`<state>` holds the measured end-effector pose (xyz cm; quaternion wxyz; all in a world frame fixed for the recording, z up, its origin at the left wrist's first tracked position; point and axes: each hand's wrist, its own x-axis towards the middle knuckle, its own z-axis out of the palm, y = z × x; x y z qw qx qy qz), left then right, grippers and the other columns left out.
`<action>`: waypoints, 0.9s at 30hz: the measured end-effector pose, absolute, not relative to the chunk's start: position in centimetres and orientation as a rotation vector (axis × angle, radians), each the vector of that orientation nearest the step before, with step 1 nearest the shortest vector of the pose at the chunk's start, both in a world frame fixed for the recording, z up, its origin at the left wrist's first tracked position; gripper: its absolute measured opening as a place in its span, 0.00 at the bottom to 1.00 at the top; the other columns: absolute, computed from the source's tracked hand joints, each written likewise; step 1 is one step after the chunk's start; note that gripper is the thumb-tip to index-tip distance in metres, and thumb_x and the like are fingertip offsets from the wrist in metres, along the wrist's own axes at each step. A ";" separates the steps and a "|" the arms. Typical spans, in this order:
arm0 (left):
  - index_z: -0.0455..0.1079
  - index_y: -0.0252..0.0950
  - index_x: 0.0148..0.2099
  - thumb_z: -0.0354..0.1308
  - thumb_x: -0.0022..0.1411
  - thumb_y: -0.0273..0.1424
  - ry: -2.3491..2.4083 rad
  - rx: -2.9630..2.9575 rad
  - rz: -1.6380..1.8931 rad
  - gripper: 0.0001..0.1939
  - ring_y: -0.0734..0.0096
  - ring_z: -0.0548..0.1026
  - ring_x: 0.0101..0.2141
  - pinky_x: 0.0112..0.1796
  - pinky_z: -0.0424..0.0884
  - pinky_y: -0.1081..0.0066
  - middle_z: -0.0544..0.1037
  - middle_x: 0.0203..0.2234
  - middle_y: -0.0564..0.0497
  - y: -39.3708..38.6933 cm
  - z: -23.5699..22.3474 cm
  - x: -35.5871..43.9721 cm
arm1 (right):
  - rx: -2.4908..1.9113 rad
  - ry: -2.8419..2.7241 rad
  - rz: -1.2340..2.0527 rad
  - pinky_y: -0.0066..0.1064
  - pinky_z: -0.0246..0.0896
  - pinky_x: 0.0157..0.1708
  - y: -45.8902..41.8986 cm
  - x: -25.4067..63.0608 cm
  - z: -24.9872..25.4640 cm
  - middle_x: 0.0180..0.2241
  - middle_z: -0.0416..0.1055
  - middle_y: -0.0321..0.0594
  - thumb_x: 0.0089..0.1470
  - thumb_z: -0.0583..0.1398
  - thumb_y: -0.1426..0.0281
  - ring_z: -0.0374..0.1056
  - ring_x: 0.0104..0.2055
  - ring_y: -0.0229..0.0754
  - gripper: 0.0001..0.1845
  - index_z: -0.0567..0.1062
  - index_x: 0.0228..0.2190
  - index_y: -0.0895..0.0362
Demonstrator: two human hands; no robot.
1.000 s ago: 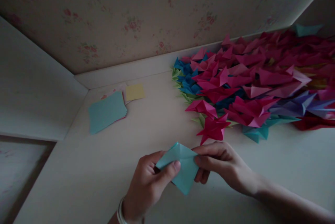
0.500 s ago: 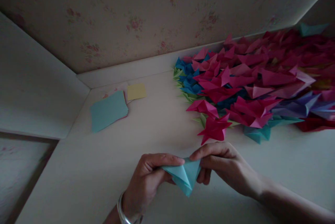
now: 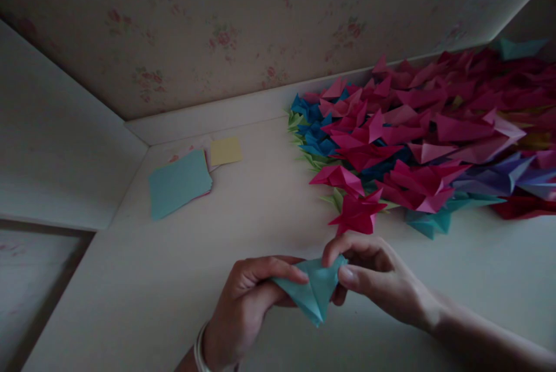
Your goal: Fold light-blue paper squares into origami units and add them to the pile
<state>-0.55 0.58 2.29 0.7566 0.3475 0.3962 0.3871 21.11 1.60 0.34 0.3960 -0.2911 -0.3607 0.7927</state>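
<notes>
A light-blue folded origami paper (image 3: pixel 316 294), roughly triangular with its tip pointing down towards me, is held between both hands above the white tabletop. My left hand (image 3: pixel 256 294) grips its left side, thumb lying on the front face and the other fingers behind. At the upper right corner my right hand (image 3: pixel 369 267) pinches the paper between thumb and index finger, its remaining fingers curled beneath. Just beyond the right hand lies a bright pink folded paper star (image 3: pixel 358 214), at the near edge of a large heap of folded paper pieces (image 3: pixel 417 128).
On the left of the table (image 3: pixel 260 204) lies a stack of light-blue paper sheets (image 3: pixel 180 183), with a small yellow sheet (image 3: pixel 226 151) beside it. A flowered wall (image 3: pixel 182 30) runs along the back, and a white panel (image 3: pixel 56 128) stands at the left.
My right thumb has come round to the front of the paper's right corner, and the index finger has bent. The paper has shifted slightly right, and its folded front flap now lies flatter.
</notes>
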 end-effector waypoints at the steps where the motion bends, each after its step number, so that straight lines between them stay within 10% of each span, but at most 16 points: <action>1: 0.84 0.38 0.34 0.59 0.57 0.19 0.867 0.779 0.852 0.14 0.63 0.82 0.35 0.36 0.77 0.71 0.85 0.37 0.49 0.6 2.3 -0.5 | -0.774 -0.924 2.012 0.21 0.69 0.29 1.6 21.0 0.5 0.25 0.78 0.36 0.53 0.70 0.66 0.75 0.27 0.33 0.11 0.78 0.35 0.59; 18: 0.76 0.40 0.37 0.53 0.65 0.23 1.033 1.000 0.945 0.11 0.68 0.79 0.43 0.45 0.72 0.74 0.82 0.47 0.53 0.4 2.9 0.4 | -0.948 -0.883 2.003 0.27 0.70 0.31 1.8 19.5 1.1 0.30 0.76 0.33 0.55 0.68 0.65 0.74 0.31 0.36 0.37 0.55 0.59 0.52; 27: 0.72 0.39 0.36 0.58 0.66 0.32 1.052 0.828 0.941 0.05 0.55 0.73 0.54 0.55 0.65 0.62 0.79 0.52 0.47 -0.1 2.2 0.5 | -1.042 -1.056 1.967 0.26 0.66 0.30 2.1 19.3 1.4 0.28 0.77 0.38 0.55 0.68 0.61 0.71 0.29 0.37 0.17 0.73 0.38 0.60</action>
